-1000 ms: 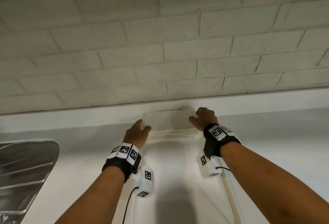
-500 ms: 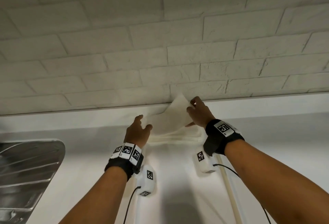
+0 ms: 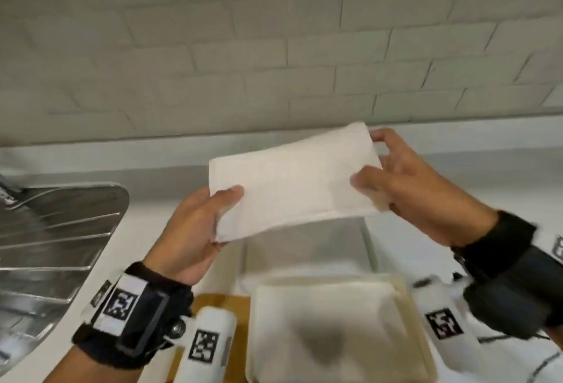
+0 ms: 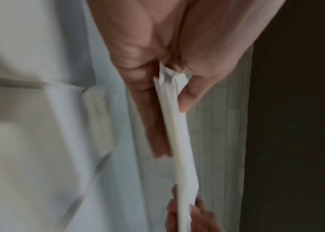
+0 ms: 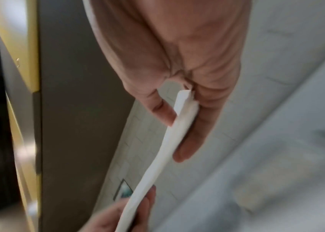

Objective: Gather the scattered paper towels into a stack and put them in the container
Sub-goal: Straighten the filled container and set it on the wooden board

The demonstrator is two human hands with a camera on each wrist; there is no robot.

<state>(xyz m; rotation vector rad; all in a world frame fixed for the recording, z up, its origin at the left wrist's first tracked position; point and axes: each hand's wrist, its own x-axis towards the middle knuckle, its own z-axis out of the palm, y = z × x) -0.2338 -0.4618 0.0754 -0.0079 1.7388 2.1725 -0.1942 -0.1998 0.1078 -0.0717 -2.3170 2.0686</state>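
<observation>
A thin stack of white paper towels (image 3: 292, 178) hangs in the air between both hands, above a clear container (image 3: 307, 248). My left hand (image 3: 195, 224) pinches its left end, thumb on top and fingers beneath. My right hand (image 3: 405, 178) pinches the right end the same way. Edge-on, the paper towels (image 4: 177, 130) sit between the left thumb and fingers in the left wrist view. In the right wrist view the paper towels (image 5: 169, 138) run from the right hand down to the other hand. Below the container's front lies a blurred cream stack (image 3: 335, 331).
A metal draining board (image 3: 51, 239) lies at the left on the white counter (image 3: 158, 221). A white brick wall (image 3: 274, 47) rises behind a low ledge. A wooden board (image 3: 225, 303) shows under the left wrist.
Both hands have lifted the towels off the counter by the wall and carried them toward me. The towels now hang over the container, which has come into view.
</observation>
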